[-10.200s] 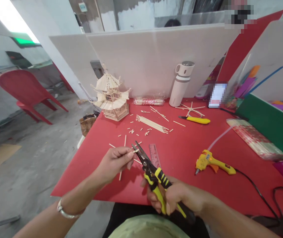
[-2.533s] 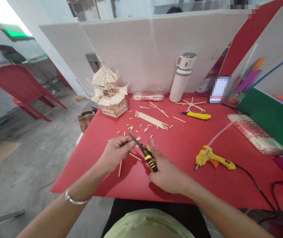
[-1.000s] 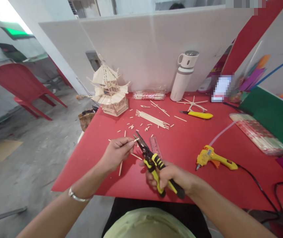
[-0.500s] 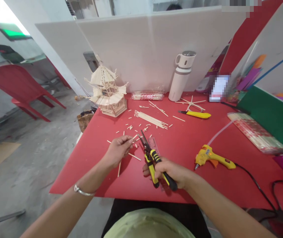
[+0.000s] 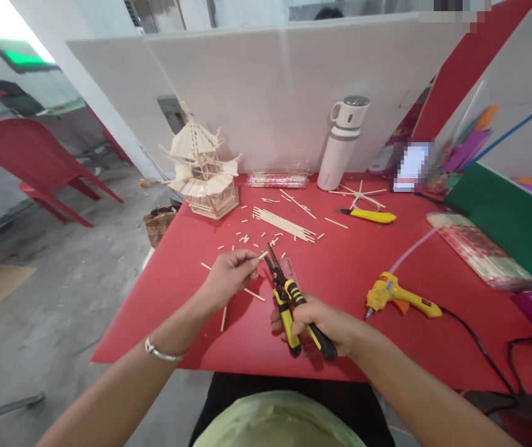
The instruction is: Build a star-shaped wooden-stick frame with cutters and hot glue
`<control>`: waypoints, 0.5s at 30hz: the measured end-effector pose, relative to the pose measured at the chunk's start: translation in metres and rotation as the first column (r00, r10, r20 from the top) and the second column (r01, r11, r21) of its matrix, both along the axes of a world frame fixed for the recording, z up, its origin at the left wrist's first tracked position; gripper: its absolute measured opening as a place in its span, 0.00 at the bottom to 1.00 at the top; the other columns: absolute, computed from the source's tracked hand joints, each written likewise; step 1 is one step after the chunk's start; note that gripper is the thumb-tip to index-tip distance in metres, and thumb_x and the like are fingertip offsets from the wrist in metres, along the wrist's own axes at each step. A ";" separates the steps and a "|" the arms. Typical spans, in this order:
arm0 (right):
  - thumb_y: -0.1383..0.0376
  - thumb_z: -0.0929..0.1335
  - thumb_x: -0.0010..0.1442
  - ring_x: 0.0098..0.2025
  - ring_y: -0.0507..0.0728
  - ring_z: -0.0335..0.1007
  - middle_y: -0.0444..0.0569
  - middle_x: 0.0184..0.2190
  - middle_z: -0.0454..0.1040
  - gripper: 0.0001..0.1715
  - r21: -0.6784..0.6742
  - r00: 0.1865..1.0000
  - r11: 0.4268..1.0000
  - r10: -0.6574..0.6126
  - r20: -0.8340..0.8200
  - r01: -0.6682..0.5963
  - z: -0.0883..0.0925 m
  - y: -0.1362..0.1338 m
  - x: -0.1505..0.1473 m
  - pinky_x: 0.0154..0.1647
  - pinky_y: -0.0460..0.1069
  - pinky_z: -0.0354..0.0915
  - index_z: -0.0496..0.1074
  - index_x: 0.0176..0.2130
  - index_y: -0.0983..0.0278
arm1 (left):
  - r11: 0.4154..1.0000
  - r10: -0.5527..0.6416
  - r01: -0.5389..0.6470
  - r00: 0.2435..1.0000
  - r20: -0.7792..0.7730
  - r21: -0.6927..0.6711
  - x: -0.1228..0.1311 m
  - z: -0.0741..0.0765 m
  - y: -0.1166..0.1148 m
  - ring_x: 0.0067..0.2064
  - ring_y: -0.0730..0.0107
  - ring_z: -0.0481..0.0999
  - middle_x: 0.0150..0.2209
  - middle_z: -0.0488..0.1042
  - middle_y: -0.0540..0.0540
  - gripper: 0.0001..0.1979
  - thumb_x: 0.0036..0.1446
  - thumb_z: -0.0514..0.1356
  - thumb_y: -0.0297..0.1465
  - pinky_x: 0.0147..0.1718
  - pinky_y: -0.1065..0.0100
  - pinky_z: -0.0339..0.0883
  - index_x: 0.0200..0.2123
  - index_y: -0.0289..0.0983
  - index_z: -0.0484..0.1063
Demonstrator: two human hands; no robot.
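Observation:
My left hand [image 5: 229, 273] pinches a short wooden stick [image 5: 262, 255] whose tip pokes out toward the cutter's blades. My right hand [image 5: 318, 320] grips the yellow and black handles of a cutter [image 5: 288, 298], its dark blades parted and pointing up at the stick. Both hands hover over the red table [image 5: 191, 323] near its front edge. A clear pink ruler [image 5: 290, 272] lies flat beneath the cutter. Short cut stick pieces [image 5: 251, 239] are scattered just beyond my hands, and a bundle of long sticks [image 5: 284, 225] lies further back.
A stick-built pagoda model [image 5: 202, 171] stands at the back left. A yellow glue gun [image 5: 400, 298] with a black cord lies to the right. A white flask [image 5: 342, 144], a yellow knife [image 5: 367, 215], packs of sticks [image 5: 480, 251] and a red chair [image 5: 28, 167] are around.
My left hand has moved slightly right, bringing the stick's tip up to the blades. My right hand kept hold of the cutter and swung its blades more upright.

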State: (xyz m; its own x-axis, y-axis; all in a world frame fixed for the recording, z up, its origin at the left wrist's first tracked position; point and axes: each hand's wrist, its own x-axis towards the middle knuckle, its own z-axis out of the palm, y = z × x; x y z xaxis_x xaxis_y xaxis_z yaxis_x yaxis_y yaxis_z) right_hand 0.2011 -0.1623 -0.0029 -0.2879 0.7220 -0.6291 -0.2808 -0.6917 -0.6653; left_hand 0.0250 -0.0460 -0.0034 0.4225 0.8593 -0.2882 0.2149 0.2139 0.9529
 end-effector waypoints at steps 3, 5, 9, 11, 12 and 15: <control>0.67 0.67 0.31 0.36 0.57 0.71 0.46 0.31 0.73 0.22 -0.017 0.999 0.999 0.031 0.041 -0.030 0.000 -0.002 0.002 0.33 0.49 0.64 0.68 0.33 0.63 | 0.999 0.015 -0.015 1.000 -0.001 0.028 -0.001 -0.003 0.001 0.14 0.84 0.53 0.19 0.69 0.54 0.19 0.49 0.70 0.44 0.14 0.74 0.42 0.29 0.34 0.73; 0.67 0.67 0.31 0.35 0.56 0.70 0.46 0.32 0.73 0.23 0.010 0.996 0.999 0.046 0.077 -0.047 -0.002 -0.002 0.000 0.31 0.48 0.63 0.68 0.34 0.62 | 0.999 0.012 -0.013 1.000 0.027 0.034 -0.002 -0.002 0.000 0.14 0.84 0.55 0.21 0.71 0.53 0.19 0.49 0.70 0.45 0.14 0.74 0.44 0.30 0.34 0.73; 0.67 0.66 0.35 0.32 0.53 0.63 0.42 0.32 0.69 0.21 0.166 0.967 0.978 0.086 0.242 -0.128 -0.005 -0.001 -0.005 0.29 0.47 0.61 0.65 0.34 0.60 | 0.999 -0.008 0.007 0.999 0.035 0.045 -0.006 0.005 -0.006 0.14 0.83 0.58 0.22 0.73 0.52 0.20 0.50 0.70 0.45 0.14 0.74 0.47 0.32 0.34 0.74; 0.68 0.66 0.38 0.30 0.52 0.60 0.40 0.30 0.65 0.19 0.244 0.924 0.949 0.099 0.370 -0.199 -0.002 -0.001 -0.006 0.29 0.47 0.59 0.63 0.35 0.59 | 0.999 -0.019 0.017 0.999 0.034 0.048 -0.008 0.010 -0.009 0.14 0.84 0.58 0.22 0.73 0.52 0.20 0.50 0.69 0.45 0.14 0.74 0.47 0.32 0.33 0.74; 0.68 0.65 0.39 0.30 0.52 0.59 0.40 0.29 0.65 0.19 0.273 0.894 0.932 0.098 0.437 -0.236 0.000 -0.001 -0.006 0.29 0.47 0.58 0.64 0.36 0.59 | 0.998 -0.024 0.022 0.999 0.036 0.050 -0.009 0.012 -0.010 0.14 0.84 0.58 0.22 0.73 0.52 0.19 0.50 0.69 0.45 0.14 0.75 0.47 0.32 0.33 0.74; 0.69 0.66 0.42 0.34 0.55 0.64 0.41 0.32 0.69 0.25 0.321 0.805 0.896 0.066 0.589 -0.308 0.007 -0.002 -0.006 0.36 0.49 0.60 0.67 0.44 0.59 | 0.998 -0.040 0.037 0.998 0.042 0.056 -0.011 0.019 -0.014 0.13 0.84 0.59 0.22 0.73 0.52 0.19 0.50 0.70 0.44 0.14 0.75 0.47 0.31 0.33 0.73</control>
